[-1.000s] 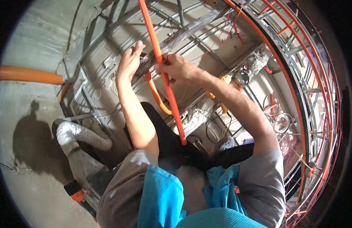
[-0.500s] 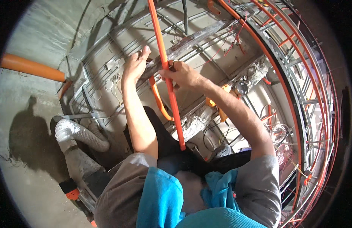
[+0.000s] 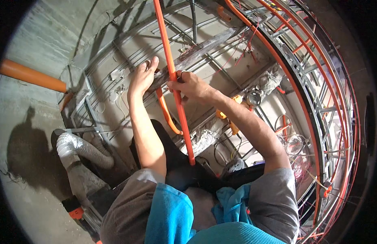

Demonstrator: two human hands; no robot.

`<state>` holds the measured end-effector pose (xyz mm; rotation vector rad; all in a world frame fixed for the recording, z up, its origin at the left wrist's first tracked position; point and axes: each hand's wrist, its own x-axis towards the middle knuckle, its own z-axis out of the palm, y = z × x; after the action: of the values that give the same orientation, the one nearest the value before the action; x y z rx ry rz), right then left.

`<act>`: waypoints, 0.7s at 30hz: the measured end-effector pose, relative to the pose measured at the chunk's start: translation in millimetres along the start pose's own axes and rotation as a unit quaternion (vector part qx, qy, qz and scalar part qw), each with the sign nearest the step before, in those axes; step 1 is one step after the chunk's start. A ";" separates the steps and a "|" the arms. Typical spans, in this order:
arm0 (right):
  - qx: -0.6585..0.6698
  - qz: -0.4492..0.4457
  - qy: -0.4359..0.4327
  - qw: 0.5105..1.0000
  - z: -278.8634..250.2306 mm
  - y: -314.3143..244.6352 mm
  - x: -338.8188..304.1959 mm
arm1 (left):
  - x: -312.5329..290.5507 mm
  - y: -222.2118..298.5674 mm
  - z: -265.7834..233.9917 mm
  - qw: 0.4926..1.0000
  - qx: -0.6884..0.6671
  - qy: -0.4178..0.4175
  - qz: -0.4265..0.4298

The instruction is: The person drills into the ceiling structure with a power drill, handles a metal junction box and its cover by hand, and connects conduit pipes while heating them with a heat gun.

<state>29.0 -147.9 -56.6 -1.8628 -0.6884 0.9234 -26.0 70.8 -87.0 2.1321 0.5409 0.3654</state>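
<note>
Narrow gap between hands (image 3: 141,83), straight orange pipe (image 3: 181,116) barring it, grey beam (image 3: 205,49) behind

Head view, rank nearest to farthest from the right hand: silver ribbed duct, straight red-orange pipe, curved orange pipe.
From the right hand, as the head view shows it:
1. Straight red-orange pipe: in its fingers.
2. Curved orange pipe: just left and below.
3. Silver ribbed duct: far off, lower left.

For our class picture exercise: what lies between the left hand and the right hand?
In the head view, the straight orange pipe, with part of a grey beam behind it.
</note>
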 end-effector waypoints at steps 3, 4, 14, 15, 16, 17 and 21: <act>0.002 0.016 -0.014 1.000 -6.3 1.7 -0.9 | -4.4 18.0 -2.2 0.998 -0.011 -0.057 -0.021; 0.023 0.005 -0.003 1.000 -10.2 -6.3 -0.4 | -3.9 30.3 -5.4 0.998 -0.028 -0.049 -0.015; 0.014 -0.004 -0.016 1.000 -7.8 -4.5 -1.7 | -4.5 20.8 -4.3 0.999 -0.009 -0.040 -0.008; 0.002 0.002 -0.017 1.000 -7.1 -7.8 -2.8 | -6.6 19.2 -6.8 0.999 -0.011 -0.046 -0.011; 0.000 0.001 -0.011 1.000 -8.2 -5.6 -2.3 | -4.5 19.9 -5.0 0.998 -0.016 -0.052 -0.010; -0.010 -0.004 -0.005 1.000 -6.5 -2.6 -2.2 | -3.6 19.1 -3.8 0.998 -0.019 -0.054 -0.003; -0.022 -0.003 -0.009 1.000 -4.7 -5.4 -5.2 | -8.6 17.7 -6.1 0.998 -0.012 -0.055 -0.009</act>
<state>29.4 -151.8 -48.8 -1.8921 -0.7303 0.9301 -31.8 61.6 -69.5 2.1084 0.4887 0.2422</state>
